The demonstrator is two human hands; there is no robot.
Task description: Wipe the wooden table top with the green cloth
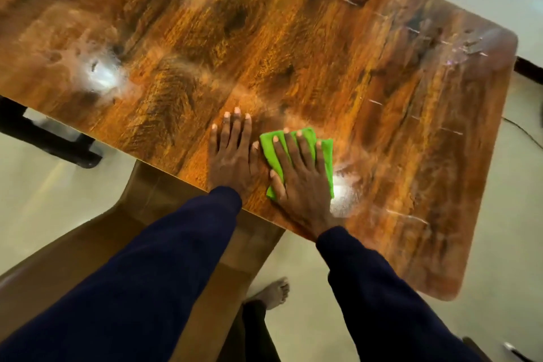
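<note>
Dark sleeves [147, 273]; right hand [302, 182], grip released, presses folded green cloth [266, 145] on table [264, 38]; left hand [232, 156] flat.

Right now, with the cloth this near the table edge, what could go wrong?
1. The green cloth lies folded small under the flat right hand, close to the near edge of the table; a pull toward the body could drag it off.
2. The white streaks at the far right corner lie well away from the cloth and may be missed.
3. The left hand presses bare wood beside the cloth and could smear it.
</note>
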